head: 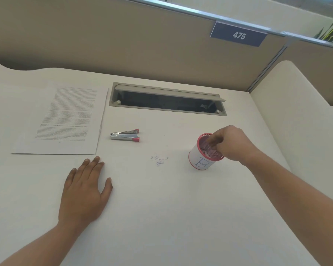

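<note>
– While the right hand (pixel 233 143) hangs over the cup (pixel 202 160), what does the head view give for its state?

– Fingers (pixel 212 141) bunched and curled downward, tips inside the cup's mouth. Whether they pinch anything: cannot tell, the tips are hidden against the mesh lining.

– Cup position?

– Upright on the desk (pixel 161 217), right of centre, directly under that hand. White wall, red rim, a blue letter B on the side facing the camera.

– Left hand (pixel 85 191)?

– Flat on the desk, palm down, fingers straight and slightly spread, thumb out to the right. Holds nothing. Fingertips lie just short of the near edge of the printed sheet (pixel 60 120), not touching it.

– Other items?

– Small scatter of tiny pale bits (pixel 160 160) on the desk between the two hands, near the cup but apart from it; too small to identify. Metal tool with red ends (pixel 125 134) lies on its side beyond them, just right of the sheet. Open cable slot (pixel 167 100) sits in the desk behind the tool. Partition behind carries a number plate (pixel 238 35) reading 475.
</note>
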A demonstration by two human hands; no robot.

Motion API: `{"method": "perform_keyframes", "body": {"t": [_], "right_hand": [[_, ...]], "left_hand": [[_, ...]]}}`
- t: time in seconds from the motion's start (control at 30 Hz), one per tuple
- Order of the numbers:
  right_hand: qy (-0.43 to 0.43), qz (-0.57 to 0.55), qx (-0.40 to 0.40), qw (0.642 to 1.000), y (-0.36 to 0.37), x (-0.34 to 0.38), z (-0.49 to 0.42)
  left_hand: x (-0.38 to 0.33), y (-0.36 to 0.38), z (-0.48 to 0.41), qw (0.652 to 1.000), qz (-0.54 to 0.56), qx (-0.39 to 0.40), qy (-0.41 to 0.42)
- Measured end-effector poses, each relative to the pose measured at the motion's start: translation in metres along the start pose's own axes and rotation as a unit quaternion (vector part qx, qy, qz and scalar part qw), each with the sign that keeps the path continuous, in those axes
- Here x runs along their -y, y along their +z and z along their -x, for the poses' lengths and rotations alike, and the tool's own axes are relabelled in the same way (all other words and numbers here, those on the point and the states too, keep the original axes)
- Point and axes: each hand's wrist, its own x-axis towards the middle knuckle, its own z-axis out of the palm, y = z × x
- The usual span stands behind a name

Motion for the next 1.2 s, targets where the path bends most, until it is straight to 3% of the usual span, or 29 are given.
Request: {"method": "perform_keyframes", "body": {"t": [0.33, 0.6, 0.73, 0.93, 1.07, 1.2], "right_hand": [[-0.074, 0.039, -0.034, 0.996, 0.0, 0.002, -0.001], [-0.068, 0.062, 0.058, 0.994, -0.005, 0.002, -0.004], [-0.068, 0.039, 0.046, 0.996, -0.004, 0.001, -0.007], [-0.102, 0.098, -0.004, 0.99, -0.004, 0.004, -0.008], [-0.129, 0.046, -0.057, 0.989, 0.0, 0.021, -0.01], [-0.166, -0.012, -0.044, 0.985, 0.018, 0.047, -0.015]], "left_hand": [[-0.002, -0.003, 0.0, 1.0, 0.002, 0.006, -0.001], [-0.003, -0.005, 0.0, 1.0, 0.005, 0.01, -0.006], [-0.002, -0.004, 0.0, 1.0, 0.002, 0.014, -0.006], [-0.003, -0.004, 0.0, 1.0, 0.008, 0.009, -0.004], [-0.002, -0.004, 0.0, 1.0, 0.008, 0.004, -0.003], [-0.003, -0.003, 0.0, 1.0, 0.006, 0.003, -0.003]]}}
